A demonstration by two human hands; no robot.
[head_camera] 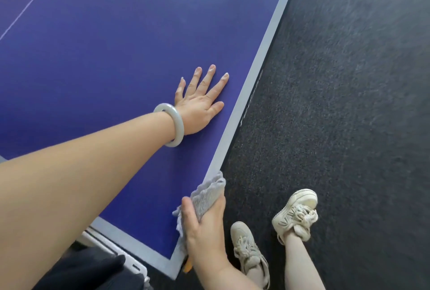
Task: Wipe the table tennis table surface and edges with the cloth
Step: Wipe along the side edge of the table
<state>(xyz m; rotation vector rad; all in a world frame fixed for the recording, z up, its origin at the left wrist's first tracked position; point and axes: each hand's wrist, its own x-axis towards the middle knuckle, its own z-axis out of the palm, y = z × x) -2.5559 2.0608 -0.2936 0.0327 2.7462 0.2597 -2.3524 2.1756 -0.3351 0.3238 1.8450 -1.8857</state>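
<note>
Both on tbl (116,45) | L grip (200,103) flat, spread | R grip (204,227) clutching cloth (209,192) @ edge

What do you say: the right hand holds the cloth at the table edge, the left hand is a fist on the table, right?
No fist: the head view shows the left hand flat on the table, fingers straight. The right hand does hold the cloth at the edge.

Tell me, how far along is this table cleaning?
Done: hard to tell; the blue surface shows no obvious dirt. In hand: the right hand holds the grey cloth against the side edge near the corner, the left hand flat on the surface. Left: probably the edge beyond the cloth.
</note>
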